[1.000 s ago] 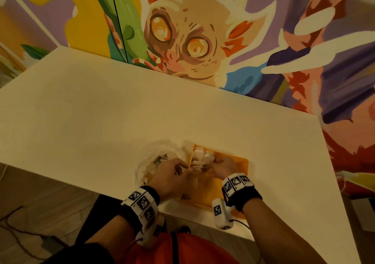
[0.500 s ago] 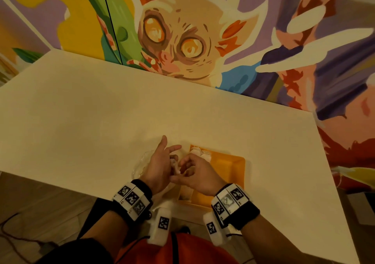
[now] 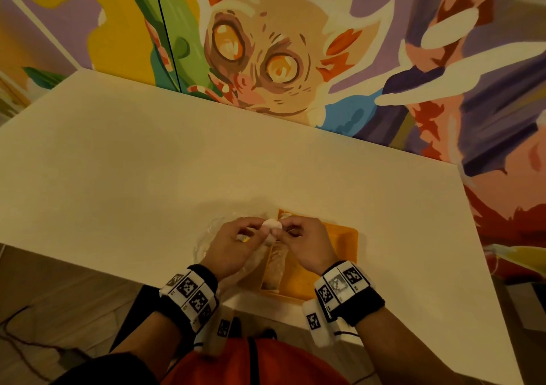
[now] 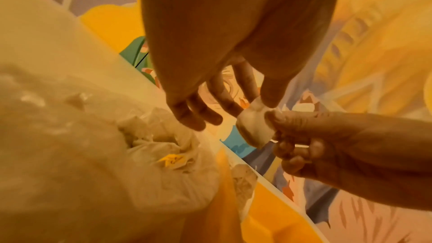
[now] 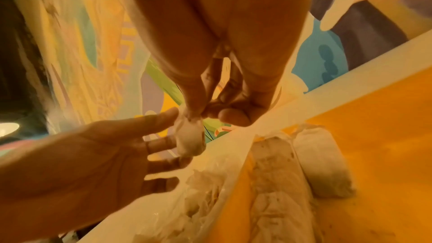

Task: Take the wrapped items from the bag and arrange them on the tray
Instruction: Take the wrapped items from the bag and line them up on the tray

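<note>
Aloft between both hands, one wrapped item (image 3: 271, 227), left hand (image 3: 236, 247) and right hand (image 3: 307, 244) each pinching it.

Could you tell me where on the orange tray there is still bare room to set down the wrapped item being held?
The orange plastic tray is bare across its right half, between the wrapped white bundles and its right rim. Its left edge is crowded: bundles lie in a row beside the clear plastic bag, beneath both hands.
</note>
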The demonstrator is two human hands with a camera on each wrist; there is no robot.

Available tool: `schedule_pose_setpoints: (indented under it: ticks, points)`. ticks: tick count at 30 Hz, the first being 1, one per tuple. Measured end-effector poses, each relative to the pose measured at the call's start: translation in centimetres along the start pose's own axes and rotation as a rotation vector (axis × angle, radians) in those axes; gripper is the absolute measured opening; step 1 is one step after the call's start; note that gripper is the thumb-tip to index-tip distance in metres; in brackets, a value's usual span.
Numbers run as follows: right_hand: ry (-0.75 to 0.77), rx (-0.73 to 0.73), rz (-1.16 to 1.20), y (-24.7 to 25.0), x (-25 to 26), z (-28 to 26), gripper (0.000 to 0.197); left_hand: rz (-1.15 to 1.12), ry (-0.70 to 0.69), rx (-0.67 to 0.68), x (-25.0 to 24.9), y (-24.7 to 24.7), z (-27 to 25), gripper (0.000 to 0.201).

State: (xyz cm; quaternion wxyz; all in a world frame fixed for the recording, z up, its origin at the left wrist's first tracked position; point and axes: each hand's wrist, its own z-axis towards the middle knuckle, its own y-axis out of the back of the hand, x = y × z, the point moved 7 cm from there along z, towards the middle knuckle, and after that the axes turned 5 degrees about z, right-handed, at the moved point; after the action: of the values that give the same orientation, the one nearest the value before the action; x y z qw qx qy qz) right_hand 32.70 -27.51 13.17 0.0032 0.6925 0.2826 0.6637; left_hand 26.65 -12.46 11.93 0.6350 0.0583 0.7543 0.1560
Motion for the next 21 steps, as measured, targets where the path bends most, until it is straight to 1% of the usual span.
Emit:
schedule_pose_setpoints:
  ticks: [2,4,5,8,9,12,14,18,21]
  points:
    - [0.011,-0.001,-0.006,0.2,0.3,0.0,0.010,0.051,-0.047,-0.069,-0.2,0.4,0.2,0.009]
    - [0.024,-0.015,0.010,0.2,0.5,-0.1,0.016,0.050,-0.076,-0.111,-0.5,0.5,0.3,0.008]
    - [0.018,-0.018,0.028,0.2,0.3,-0.1,0.016,0.039,-0.080,-0.119,-0.6,0.5,0.4,0.008]
    - [-0.008,0.011,0.033,-0.3,-0.3,-0.3,0.003,0.001,-0.072,-0.118,-1.0,0.5,0.4,0.010]
    - [-0.002,0.017,0.013,-0.5,-0.5,-0.4,0.003,-0.002,-0.068,-0.113,-1.1,0.5,0.5,0.010]
    - [0.025,0.000,-0.028,-0.4,-0.6,-0.8,0.025,0.013,-0.086,-0.110,-1.3,0.4,0.4,0.015]
    - [0.039,0.009,-0.027,-0.4,-0.5,-1.0,0.033,-0.014,-0.092,-0.126,-1.5,0.5,0.4,0.019]
    - [0.026,0.043,-0.056,-0.7,-0.8,-1.4,0.030,-0.065,-0.098,-0.147,-1.5,0.4,0.4,0.022]
    - [-0.008,0.035,-0.077,-0.6,-1.6,-1.3,0.019,-0.029,-0.075,-0.129,-0.6,0.2,0.5,0.016]
